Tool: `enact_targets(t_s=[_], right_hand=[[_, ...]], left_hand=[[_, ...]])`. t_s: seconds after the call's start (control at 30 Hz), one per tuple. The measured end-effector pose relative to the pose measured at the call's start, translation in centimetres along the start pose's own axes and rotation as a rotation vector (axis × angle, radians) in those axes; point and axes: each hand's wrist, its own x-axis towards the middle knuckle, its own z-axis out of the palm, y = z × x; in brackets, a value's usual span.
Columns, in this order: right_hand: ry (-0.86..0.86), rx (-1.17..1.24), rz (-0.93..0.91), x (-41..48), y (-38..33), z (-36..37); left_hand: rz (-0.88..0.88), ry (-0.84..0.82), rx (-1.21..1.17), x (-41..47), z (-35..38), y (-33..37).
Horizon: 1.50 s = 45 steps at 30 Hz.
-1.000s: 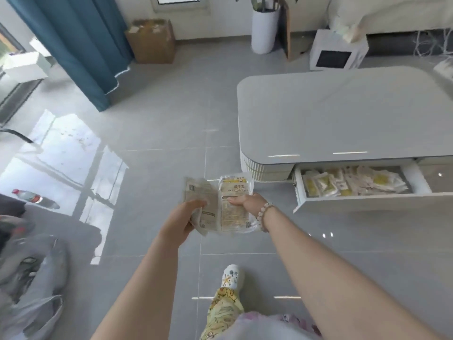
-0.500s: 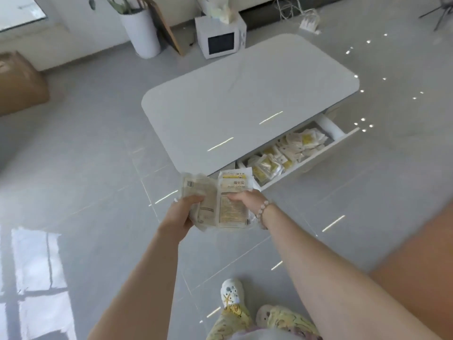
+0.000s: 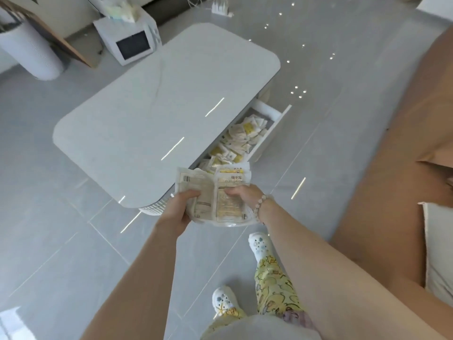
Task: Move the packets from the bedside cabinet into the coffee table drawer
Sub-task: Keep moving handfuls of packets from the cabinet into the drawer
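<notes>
- Grey glossy floor tiles (image 3: 61, 241) ran under a low white bench (image 3: 159, 94) with rounded corners. A white appliance (image 3: 132, 42) and a pale planter (image 3: 29, 52) stood beyond its far edge, and a brown sofa (image 3: 392, 168) stood off its right side.
- From the bench's long right edge the drawer (image 3: 274, 126) stood pulled open. Stored packets (image 3: 242, 136), white and yellow, lay heaped along it, loose and overlapping.
- A handful of packets (image 3: 215, 195) was in the air just off the bench's near right corner, above the near end of the drawer and not yet inside.
- The left hand (image 3: 177, 209) gripped the left part of the handful with its thumb on top.
- The right hand (image 3: 245, 196), with a bead bracelet (image 3: 261, 207) at the wrist, held the right part, its fingers (image 3: 232, 192) curled down over the packets.
- Both hands probably shared the load because flat, slick sachets fan apart. Spread side by side, they were less likely to slip from one grip.
- I judged this to be the carry close to its end. The drawer was already open, so only lowering and letting go remained.
- The drawer looked fairly full. A drop from height might have sent a packet skidding over the front panel onto the floor, so a low release at the near end seemed safest.
</notes>
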Motion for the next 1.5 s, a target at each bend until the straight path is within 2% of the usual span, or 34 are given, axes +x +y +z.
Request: enact_targets(t_s=[0.47,0.73,1.0,1.37,1.5], right_hand=[[-0.045,-0.052,0.014,10.5,-10.5,-13.1],[-0.095,-0.092,0.013,16.8,-15.1,-17.7],[-0.117,-0.122,0.051,20.6,-16.5,-17.8],[-0.061,-0.232,0.099,27.0,-22.2,-18.0],[-0.081,-0.358,0.103,29.5,-23.4,-18.1]], left_hand=[[-0.058,0.049,-0.083,11.6,13.4,7.2],[-0.068,0.111,-0.119,17.4,18.5,10.1],[-0.119,0.141,-0.139,21.7,18.5,11.2],[-0.2,0.066,-0.215,30.3,17.9,14.9],[-0.262,0.093,-0.2,33.3,17.4,14.9]])
